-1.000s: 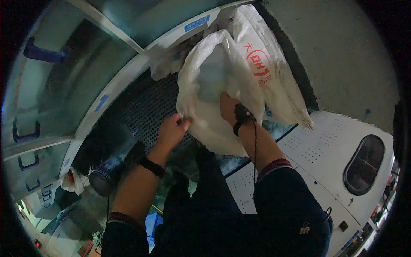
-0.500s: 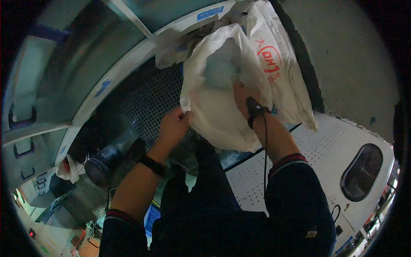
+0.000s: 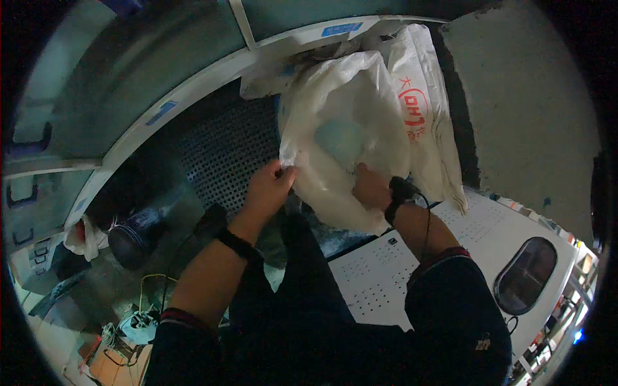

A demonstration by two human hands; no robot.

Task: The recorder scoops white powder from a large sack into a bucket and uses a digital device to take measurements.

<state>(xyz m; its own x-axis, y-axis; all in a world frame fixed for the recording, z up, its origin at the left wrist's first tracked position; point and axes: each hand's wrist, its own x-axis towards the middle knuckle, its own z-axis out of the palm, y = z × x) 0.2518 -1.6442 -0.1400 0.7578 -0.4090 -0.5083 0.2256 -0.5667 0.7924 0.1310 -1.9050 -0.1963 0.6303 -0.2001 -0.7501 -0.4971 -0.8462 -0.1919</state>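
A whitish translucent plastic sack stands in front of me with its mouth wide. My left hand pinches the sack's left rim between thumb and fingers. Inside the mouth, near its right front side, is my right hand, its fingers curled closed. Just beyond those fingers a rounded pale blue-green thing shows in the sack; its kind and whether the hand grips it are unclear. A second white sack with red print leans against the right side of the first.
A dark perforated panel lies left of the sack. A white perforated metal cover with a dark oval window extends to the right. Behind runs a white frame with glazed panels. A dark bucket stands at left.
My right hand has drawn nearer to me inside the sack, and the blue-green thing has shifted and looks smaller. My left hand keeps its hold on the rim. The view has tilted slightly.
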